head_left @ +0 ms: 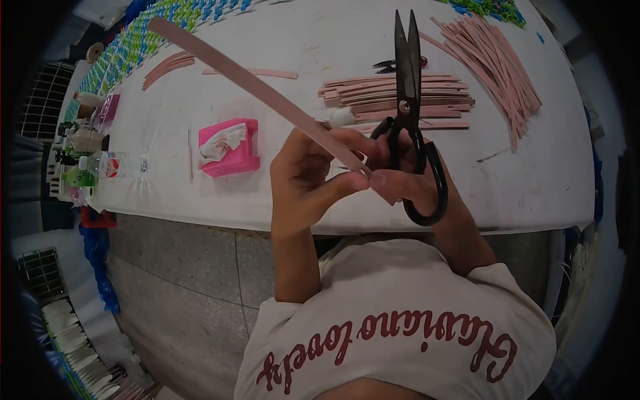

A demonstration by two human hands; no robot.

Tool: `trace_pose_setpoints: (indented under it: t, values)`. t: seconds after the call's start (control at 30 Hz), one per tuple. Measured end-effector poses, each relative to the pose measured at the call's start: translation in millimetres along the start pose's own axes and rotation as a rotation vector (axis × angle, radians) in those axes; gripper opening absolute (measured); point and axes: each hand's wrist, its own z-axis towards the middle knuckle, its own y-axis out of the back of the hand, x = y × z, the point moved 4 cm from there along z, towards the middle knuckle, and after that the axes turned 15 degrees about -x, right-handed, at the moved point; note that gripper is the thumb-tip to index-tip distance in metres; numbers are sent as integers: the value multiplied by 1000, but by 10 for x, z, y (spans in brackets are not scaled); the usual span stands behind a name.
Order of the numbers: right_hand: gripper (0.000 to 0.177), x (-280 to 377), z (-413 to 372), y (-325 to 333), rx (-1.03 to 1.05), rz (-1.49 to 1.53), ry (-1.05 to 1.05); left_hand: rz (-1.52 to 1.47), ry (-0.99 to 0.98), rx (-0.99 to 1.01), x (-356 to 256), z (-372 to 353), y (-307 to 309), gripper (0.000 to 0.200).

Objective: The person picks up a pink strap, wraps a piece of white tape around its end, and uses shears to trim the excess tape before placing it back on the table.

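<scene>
A long flat pink strip [257,93] slants across the view, its far end high at the left. My left hand [300,177] is closed, pinching the strip close to its near end between thumb and fingers. Black-handled scissors [408,87] point away from me in my right hand [417,180], their blades slightly apart. That hand also pinches the very end of the strip with its thumb, right beside my left fingertips. Part of the right fingers is hidden behind the scissor handles.
Behind the scissors lie a stacked row of pink strips [373,90] and small black snips [385,65]. A looser pile of strips [497,73] is at the right. A pink box with white tissue [243,160] and plastic bottles [123,164] stand left on the white table [293,47].
</scene>
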Motion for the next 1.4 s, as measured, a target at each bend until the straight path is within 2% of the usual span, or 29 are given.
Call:
trace_pose_setpoints:
  t: [0.07, 0.17, 0.2, 0.33, 0.4, 0.43, 0.5, 0.53, 0.6, 0.63, 0.67, 0.7, 0.87, 0.93, 1.03, 1.1, 1.2, 1.33, 1.4]
  values:
    - [26, 30, 19, 29, -4, -54, 42, 69, 63, 112, 47, -24, 15, 38]
    - [24, 36, 16, 61, -16, -163, 146, 51, 164, 47, 75, -29, 46, 42]
    - [23, 46, 11, 66, -26, -219, 210, 50, 163, 45, 65, -26, 48, 42]
    - [21, 135, -16, -3, -70, -244, 228, 114, 118, 74, 26, -17, 11, 44]
    - [22, 184, 47, 9, -216, -184, 296, 140, 92, 75, -3, -30, -10, 42]
    - [22, 213, 86, 7, -219, -185, 296, 177, 100, 80, -24, -43, -21, 37]
    - [22, 313, 177, -18, -197, -344, 388, 211, 110, 85, -90, -66, -28, 33]
    - [22, 330, 222, -50, -198, -347, 390, 195, 182, 69, -113, -74, -7, 30]
    - [22, 407, 303, -99, -230, -115, 502, 177, 248, 49, -136, -85, 25, 27]
    - [22, 423, 366, -67, -224, -115, 503, 202, 355, 69, -105, -120, 40, 27]
    - [18, 432, 451, -60, -115, -89, 461, 228, 465, 88, -77, -149, 53, 28]
    - [15, 426, 507, -76, -8, -62, 418, 231, 464, 84, -67, -153, 55, 28]
    - [18, 412, 612, -130, 20, -52, 406, 192, 590, 246, 104, -213, 3, 30]
    - [22, 378, 641, -93, 5, -72, 389, 195, 571, 263, 113, -204, -8, 29]
    - [17, 343, 645, -56, -16, -108, 378, 211, 563, 272, 117, -184, -7, 27]
    - [12, 279, 603, -72, 1, 112, 193, 223, 577, 264, 134, -175, -2, 26]
    - [10, 258, 609, -58, 83, 197, 170, 198, 582, 297, 182, -189, -3, 29]
    - [8, 255, 640, -9, 29, 247, 249, 134, 600, 358, 247, -204, 32, 31]
    - [7, 271, 682, 5, 152, 416, 143, 132, 588, 398, 239, -211, 28, 31]
